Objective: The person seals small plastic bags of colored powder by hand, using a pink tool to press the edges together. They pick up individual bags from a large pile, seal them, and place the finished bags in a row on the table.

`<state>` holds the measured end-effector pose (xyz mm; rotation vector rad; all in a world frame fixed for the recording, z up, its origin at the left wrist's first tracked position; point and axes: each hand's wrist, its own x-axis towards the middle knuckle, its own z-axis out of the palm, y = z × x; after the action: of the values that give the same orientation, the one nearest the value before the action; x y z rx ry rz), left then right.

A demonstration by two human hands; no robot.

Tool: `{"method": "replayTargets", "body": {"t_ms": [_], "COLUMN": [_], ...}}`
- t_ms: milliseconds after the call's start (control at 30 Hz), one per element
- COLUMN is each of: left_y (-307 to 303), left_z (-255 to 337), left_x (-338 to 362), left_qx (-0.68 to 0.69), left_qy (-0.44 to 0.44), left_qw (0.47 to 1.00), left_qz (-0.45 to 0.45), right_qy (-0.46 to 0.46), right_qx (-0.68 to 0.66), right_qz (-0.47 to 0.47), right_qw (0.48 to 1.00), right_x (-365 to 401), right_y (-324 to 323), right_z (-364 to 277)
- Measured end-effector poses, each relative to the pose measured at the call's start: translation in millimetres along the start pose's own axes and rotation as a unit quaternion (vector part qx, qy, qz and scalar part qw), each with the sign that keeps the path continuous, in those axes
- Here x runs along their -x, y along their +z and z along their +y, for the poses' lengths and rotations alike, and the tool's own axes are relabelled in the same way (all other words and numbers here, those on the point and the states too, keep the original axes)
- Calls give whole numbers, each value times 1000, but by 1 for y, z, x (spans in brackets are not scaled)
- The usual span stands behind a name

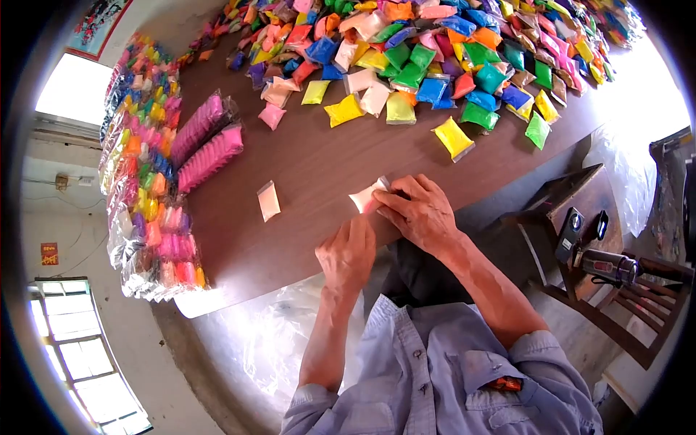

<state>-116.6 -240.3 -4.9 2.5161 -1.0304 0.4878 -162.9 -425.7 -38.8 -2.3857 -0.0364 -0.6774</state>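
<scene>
A small pale pink packet (365, 196) in clear plastic is at the table's near edge, between my two hands. My right hand (420, 214) pinches its right side with thumb and fingertips. My left hand (346, 252) is closed, with its fingertips at the packet's lower edge; its thumb is mostly hidden. To the left, a separate pale peach packet (268, 201) lies flat on the brown table (312, 163). A yellow packet (453, 139) lies beyond my right hand.
A large heap of colourful packets (420, 61) covers the far side. Bundled packets (148, 188) are stacked along the left edge, beside two pink bundles (210, 156). On the right, a wooden stool (591, 192) and a chair (645, 312) stand near a metallic cylindrical object (610, 266).
</scene>
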Motion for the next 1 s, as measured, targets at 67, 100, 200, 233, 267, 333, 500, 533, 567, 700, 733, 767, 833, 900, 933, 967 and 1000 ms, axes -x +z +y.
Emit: {"method": "replayTargets", "body": {"t_ms": [67, 100, 200, 233, 267, 333, 500, 533, 567, 700, 733, 767, 833, 900, 933, 967, 1000], "left_y": [-6, -8, -10, -10, -8, 2, -4, -2, 1, -1, 0, 5, 2, -2, -4, -4, -2], "left_z": [-5, -9, -7, -4, 0, 8, -26, -28, -29, -3, -1, -5, -14, -19, -20, -21, -21], "left_x": [-2, -2, -4, -3, -2, -3, -13, -11, -7, -7, -7, -8, -9, -12, -15, -17, -16], "left_qx": [-19, -55, -78, -68, -70, -38, -78, -79, -71, -20, 3, 12, -3, -20, -23, -26, -25], "left_qy": [1, -28, -31, -7, -8, -3, -44, -43, -30, -4, 5, 18, 18, 18, 10, 4, 7], "left_qw": [1000, 998, 996, 998, 997, 999, 996, 996, 997, 1000, 1000, 1000, 1000, 999, 1000, 1000, 1000], "left_qz": [-4, -15, -18, -10, -10, -11, -6, -5, 15, 7, 1, 21, 1, -19, -6, 6, 5], "right_qy": [-5, -4, 3, 1, -2, -2, -2, -4, -3, -5, -2, 1, -1, -4, -2, 2, 4], "right_qx": [13, 13, 14, 10, 6, 2, 10, 11, 12, 22, 15, 8, 15, 20, 23, 27, 28], "right_qz": [3, 5, 12, 13, 14, 10, 13, 17, 19, 9, 7, 6, 7, 8, 2, -4, -2], "right_qw": [1000, 1000, 1000, 1000, 1000, 1000, 1000, 1000, 1000, 1000, 1000, 1000, 1000, 1000, 1000, 1000, 1000], "right_x": [-3, -3, -1, 0, 0, 0, -2, -1, -1, 1, 0, -1, -2, -2, -1, 0, 0], "right_y": [0, 0, 2, 3, 5, 5, 2, 3, 4, 4, 1, 0, 1, 2, 2, 2, 2], "right_z": [-1, -2, -1, 1, 2, 1, -2, -1, 0, 1, -1, -2, -2, -3, -2, -2, -1]}}
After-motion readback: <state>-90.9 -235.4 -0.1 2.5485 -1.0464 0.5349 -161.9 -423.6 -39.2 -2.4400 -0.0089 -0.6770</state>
